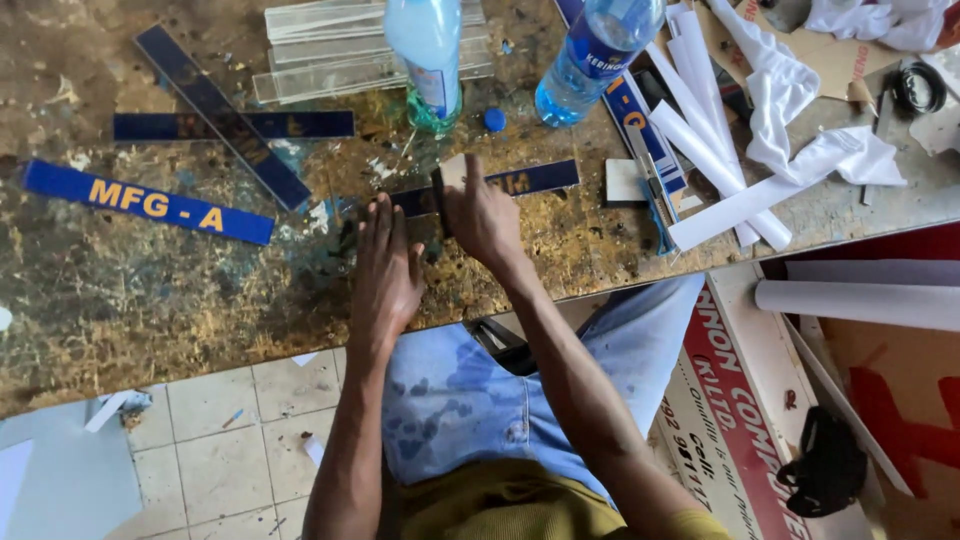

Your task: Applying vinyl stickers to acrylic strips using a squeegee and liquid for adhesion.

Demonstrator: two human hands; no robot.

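Lying across the worn table [120,290] just past the fingertips of both hands, a dark blue strip [530,178] runs left to right, its left part hidden under the hands and its right end bare. The left hand [385,265] rests flat on the table with fingers stretched forward and close together, pressing down on the strip's near end and holding nothing. The right hand [480,215] sits just beside it, fingers curled around a small pale card-like scraper [452,170] set against the strip. Both forearms reach up from the lap, the right one angled in from the lower right. Farther left lie a blue strip with yellow letters [150,203] and two crossed dark strips [225,118]. Behind the hands stand two plastic bottles [425,50], with a blue bottle cap [494,119] between them, and a stack of clear strips [340,50]. White paper strips [720,130] and rags lie to the right. The tabletop is stained and scuffed brown; below it show pale floor tiles [220,440] and a red and white signboard [740,420].
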